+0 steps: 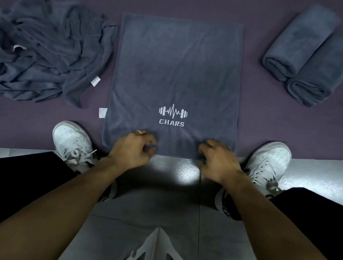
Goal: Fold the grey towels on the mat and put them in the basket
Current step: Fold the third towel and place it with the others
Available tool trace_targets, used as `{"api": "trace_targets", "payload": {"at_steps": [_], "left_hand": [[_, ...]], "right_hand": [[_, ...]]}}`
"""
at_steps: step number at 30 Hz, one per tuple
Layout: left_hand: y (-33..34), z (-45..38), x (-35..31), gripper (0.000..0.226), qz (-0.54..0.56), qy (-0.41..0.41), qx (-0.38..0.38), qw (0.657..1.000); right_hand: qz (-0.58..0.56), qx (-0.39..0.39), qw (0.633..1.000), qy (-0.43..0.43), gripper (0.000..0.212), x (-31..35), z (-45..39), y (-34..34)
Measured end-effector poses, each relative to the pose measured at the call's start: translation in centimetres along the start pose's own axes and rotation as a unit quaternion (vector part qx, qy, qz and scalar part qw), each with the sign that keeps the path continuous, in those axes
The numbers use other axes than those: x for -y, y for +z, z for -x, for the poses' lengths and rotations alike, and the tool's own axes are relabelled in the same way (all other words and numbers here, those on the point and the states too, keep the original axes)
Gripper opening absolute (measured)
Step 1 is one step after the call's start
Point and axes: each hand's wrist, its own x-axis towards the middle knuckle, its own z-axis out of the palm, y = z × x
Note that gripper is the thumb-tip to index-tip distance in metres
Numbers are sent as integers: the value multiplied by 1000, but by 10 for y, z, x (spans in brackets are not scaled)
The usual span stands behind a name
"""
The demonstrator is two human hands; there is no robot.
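Viewpoint: head-worn, above the hands [175, 153]
Facing: forward and steeply down at the mat [270, 124]
Nearness: close, wide-angle; forearms fill the lower frame

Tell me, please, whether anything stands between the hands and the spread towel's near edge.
Nothing visible does: the left hand and right hand already grip the near edge of the spread towel.

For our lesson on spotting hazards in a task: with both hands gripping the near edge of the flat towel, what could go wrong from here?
1. The left hand and right hand could roll the flat towel unevenly, leaving it skewed.
2. The towel could snag the crumpled pile close beside it.
3. No basket is in view, so the rolled towels might be left there.
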Motion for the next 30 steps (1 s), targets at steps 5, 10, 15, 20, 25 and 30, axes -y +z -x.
{"api": "trace_targets", "payload": {"at_steps": [5,10,15,20,25,30], "left_hand": [[-44,-38,-26,22,181,-8,-67,981],[-111,-107,-52,19,165,26,-60,984],[-152,-187,-38,22,97,-9,-61,993],[-152,-251,-39,20,62,-12,-54,997],[-126,-320,-46,54,-49,71,-15,996],[-79,-331,-34,66,-151,45,-51,986]], "right_hand": [[-108,-50,992,52,15,-9,-35,-67],[-80,-62,993,52,2,-38,-92,-150],[-80,-82,988,105,8,-62,-169,-196],[-82,-37,989,114,14,-94,-238,-201],[-185,-127,953,203,32,-144,-286,-180],[-287,-166,912,242,37,-158,-303,-158]]}}
